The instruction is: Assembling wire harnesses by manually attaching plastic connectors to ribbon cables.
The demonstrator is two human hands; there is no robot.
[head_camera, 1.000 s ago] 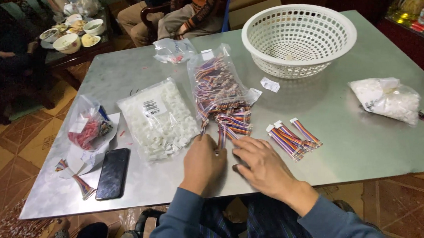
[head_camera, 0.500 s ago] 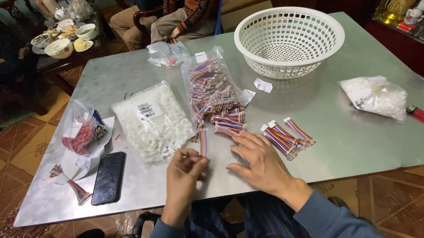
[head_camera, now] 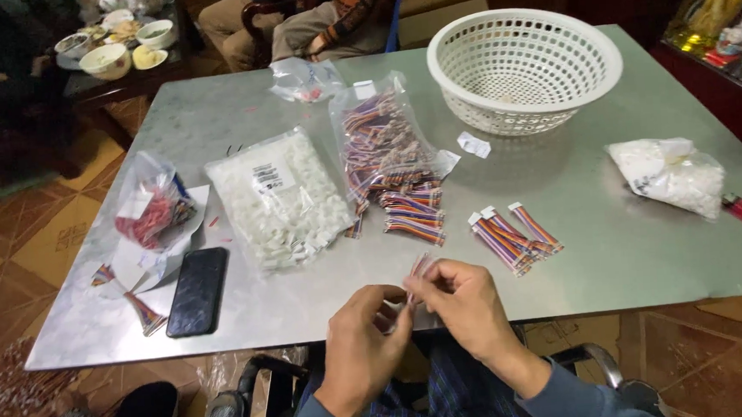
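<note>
Both hands meet at the table's [head_camera: 615, 262] near edge, the left hand [head_camera: 363, 329] and right hand [head_camera: 462, 302] pinching one striped wire piece [head_camera: 418, 270] between their fingertips. Just beyond them lie the wire bag [head_camera: 385, 160] and a white-parts bag [head_camera: 280, 197]; finished bundles [head_camera: 514, 236] sit right.

A home room used for piecework: patterned floor tiles [head_camera: 21, 247], a side table with food bowls [head_camera: 108, 57], a seated person [head_camera: 325, 18] behind, and a metal counter [head_camera: 615, 262] strewn with bags of parts [head_camera: 280, 197].
</note>
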